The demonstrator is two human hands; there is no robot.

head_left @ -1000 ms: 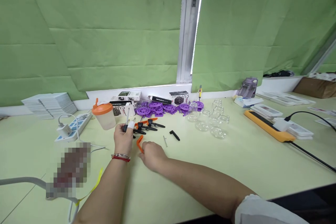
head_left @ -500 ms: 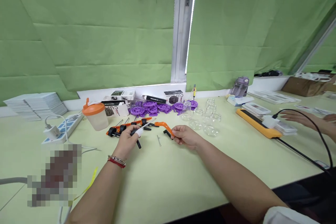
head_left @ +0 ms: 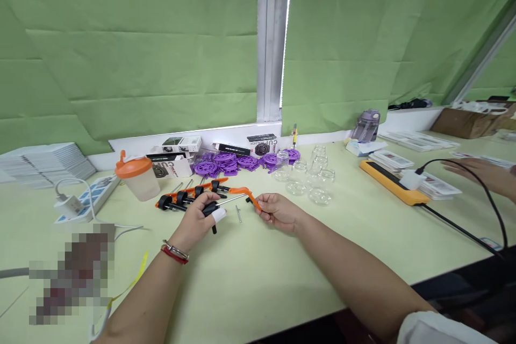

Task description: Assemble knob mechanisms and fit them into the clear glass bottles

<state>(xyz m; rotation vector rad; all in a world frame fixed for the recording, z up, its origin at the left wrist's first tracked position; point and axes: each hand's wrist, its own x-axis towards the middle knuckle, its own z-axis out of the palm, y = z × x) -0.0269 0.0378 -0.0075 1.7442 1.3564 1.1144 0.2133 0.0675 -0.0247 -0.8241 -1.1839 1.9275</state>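
My left hand is closed around a black handle with a thin metal rod that sticks out to the right; one finger wears a white wrap. My right hand pinches the lower end of an orange bent clamp frame, whose far end meets the rod's tip. Both hands hover just above the pale green table. Behind the left hand lie several orange and black clamps. A small metal pin rests on the table between my hands.
An orange-lidded cup, purple plastic wheels, small boxes and clear glass jars stand further back. A power strip lies left, an orange strip right. Another person's hand reaches in at far right.
My right hand picked the orange frame off the table and carried it right and up to the rod. My left hand lowered the handle to lie level. Another person's hand appeared at right.
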